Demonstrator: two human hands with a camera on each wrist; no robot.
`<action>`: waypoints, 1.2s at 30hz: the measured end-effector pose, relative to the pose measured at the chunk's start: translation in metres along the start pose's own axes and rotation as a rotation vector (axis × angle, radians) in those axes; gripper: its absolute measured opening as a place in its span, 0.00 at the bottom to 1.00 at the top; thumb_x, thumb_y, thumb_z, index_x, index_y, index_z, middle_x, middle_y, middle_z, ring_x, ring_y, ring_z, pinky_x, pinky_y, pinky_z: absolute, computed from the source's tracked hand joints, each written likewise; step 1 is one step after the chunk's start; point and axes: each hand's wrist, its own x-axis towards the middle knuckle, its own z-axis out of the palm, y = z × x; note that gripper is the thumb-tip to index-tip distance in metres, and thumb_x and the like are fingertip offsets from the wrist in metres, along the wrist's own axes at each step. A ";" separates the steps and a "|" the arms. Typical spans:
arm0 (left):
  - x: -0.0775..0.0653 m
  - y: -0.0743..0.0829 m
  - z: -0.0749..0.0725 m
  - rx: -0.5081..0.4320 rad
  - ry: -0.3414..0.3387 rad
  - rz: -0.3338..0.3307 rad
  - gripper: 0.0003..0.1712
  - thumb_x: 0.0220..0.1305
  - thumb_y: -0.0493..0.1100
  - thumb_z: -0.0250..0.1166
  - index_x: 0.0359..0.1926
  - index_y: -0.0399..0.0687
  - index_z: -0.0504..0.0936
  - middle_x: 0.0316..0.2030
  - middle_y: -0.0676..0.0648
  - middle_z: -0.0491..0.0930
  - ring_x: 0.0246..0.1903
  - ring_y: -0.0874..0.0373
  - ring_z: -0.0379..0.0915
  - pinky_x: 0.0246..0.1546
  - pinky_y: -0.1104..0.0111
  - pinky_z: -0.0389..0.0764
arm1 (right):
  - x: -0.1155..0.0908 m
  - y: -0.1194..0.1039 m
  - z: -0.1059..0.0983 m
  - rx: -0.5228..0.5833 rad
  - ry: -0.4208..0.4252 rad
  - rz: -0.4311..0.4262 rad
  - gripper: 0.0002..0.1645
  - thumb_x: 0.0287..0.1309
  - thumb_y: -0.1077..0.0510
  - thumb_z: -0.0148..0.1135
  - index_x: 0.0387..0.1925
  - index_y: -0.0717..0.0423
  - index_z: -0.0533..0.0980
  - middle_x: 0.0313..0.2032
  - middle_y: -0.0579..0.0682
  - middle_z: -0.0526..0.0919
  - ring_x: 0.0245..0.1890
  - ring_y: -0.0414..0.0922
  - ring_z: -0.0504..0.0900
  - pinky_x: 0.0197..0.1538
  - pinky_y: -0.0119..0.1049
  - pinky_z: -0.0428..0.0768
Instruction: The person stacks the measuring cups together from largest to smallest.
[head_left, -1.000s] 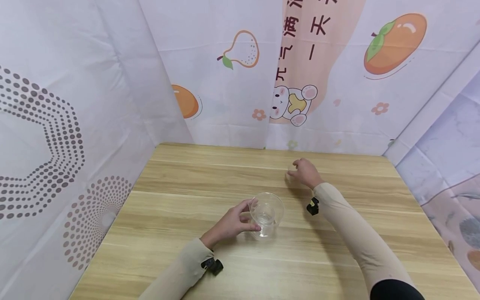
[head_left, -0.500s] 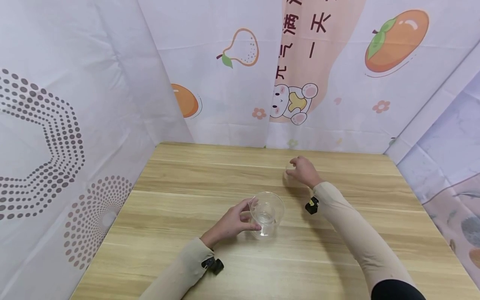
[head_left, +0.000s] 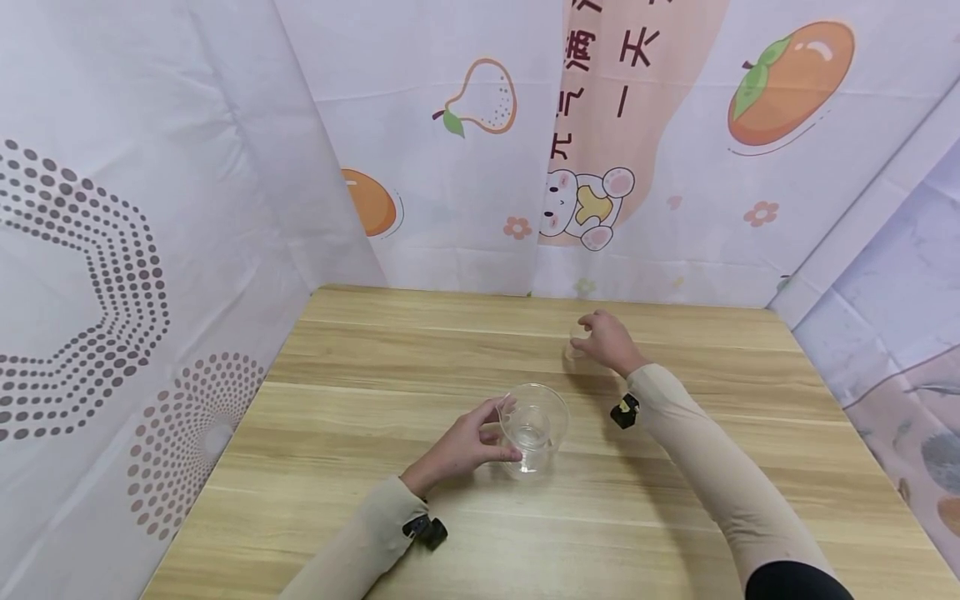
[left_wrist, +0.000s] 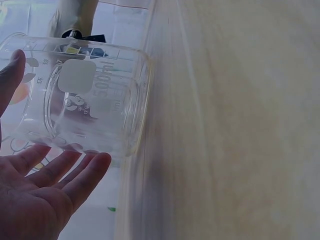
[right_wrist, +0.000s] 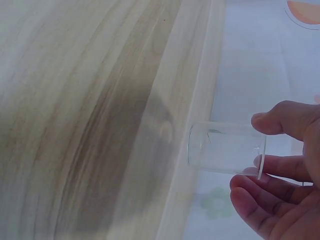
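Observation:
My left hand [head_left: 467, 446] grips a large clear glass beaker [head_left: 546, 429] from its left side, thumb on one side and fingers on the other. White print with a 500 ml mark shows on this beaker [left_wrist: 77, 75] in the left wrist view. A smaller glass vessel [left_wrist: 65, 107] appears to be nested inside it. Farther back and to the right, my right hand [head_left: 611, 343] pinches a small clear glass beaker [right_wrist: 225, 147] near its rim, with thumb and fingertips. That small beaker is upright and faint in the head view; whether its base touches the table I cannot tell.
The wood-grain table [head_left: 360, 417] reaches back to a printed curtain [head_left: 450, 208] along its far edge. Another hanging sheet [head_left: 225, 208] borders the left side, and more cloth [head_left: 900, 292] hangs at the right. A small black wrist camera [head_left: 625, 411] sits on the right sleeve.
My right hand has shifted slightly to the left and away with the small beaker. The left hand and the large beaker have stayed where they were.

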 end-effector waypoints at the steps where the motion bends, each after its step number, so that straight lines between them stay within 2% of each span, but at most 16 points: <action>1: 0.000 0.000 0.000 0.000 0.000 -0.001 0.49 0.54 0.47 0.75 0.73 0.50 0.59 0.66 0.40 0.69 0.60 0.41 0.73 0.61 0.53 0.77 | 0.000 0.000 0.000 0.000 0.003 -0.002 0.29 0.56 0.56 0.65 0.53 0.75 0.75 0.46 0.69 0.79 0.46 0.62 0.79 0.52 0.55 0.79; 36: 0.000 -0.001 0.000 -0.006 -0.001 0.002 0.50 0.54 0.48 0.75 0.73 0.49 0.59 0.68 0.42 0.67 0.63 0.42 0.70 0.62 0.54 0.77 | -0.006 -0.025 -0.013 0.037 0.028 -0.043 0.30 0.56 0.54 0.65 0.54 0.71 0.76 0.46 0.66 0.79 0.46 0.59 0.81 0.51 0.53 0.81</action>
